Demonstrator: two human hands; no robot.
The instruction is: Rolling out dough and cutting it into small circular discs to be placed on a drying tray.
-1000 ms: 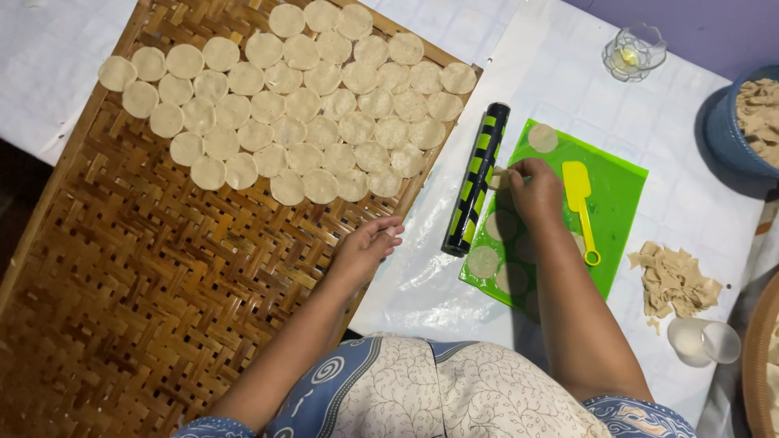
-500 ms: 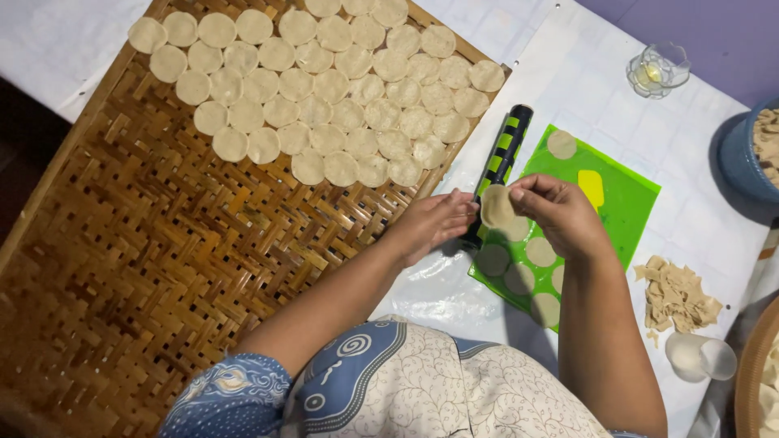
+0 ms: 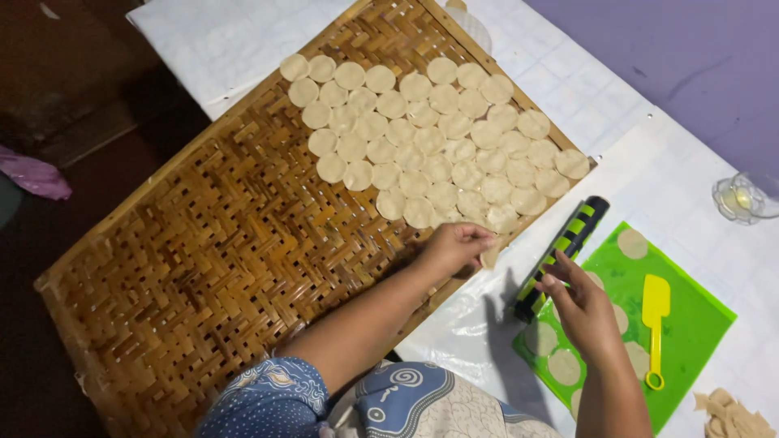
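Home kitchen: woven bamboo tray (image 3: 203, 268), dough rounds (image 3: 430, 138)

A white plastic sheet (image 3: 243, 40) printed with a faint grid covers the work surface from twelve o'clock round to five o'clock, catching soft, even light. At one to two o'clock a plain purple wall (image 3: 673, 57) rises behind it, unmarked but for slight scuffs. From eight to eleven o'clock the floor (image 3: 73, 97) lies dim and dark brown, with a crumpled pink bag (image 3: 32, 174) at nine o'clock.

Dough disc (image 3: 489, 256) in left hand (image 3: 454, 246) (over tray (image 3: 211, 243))
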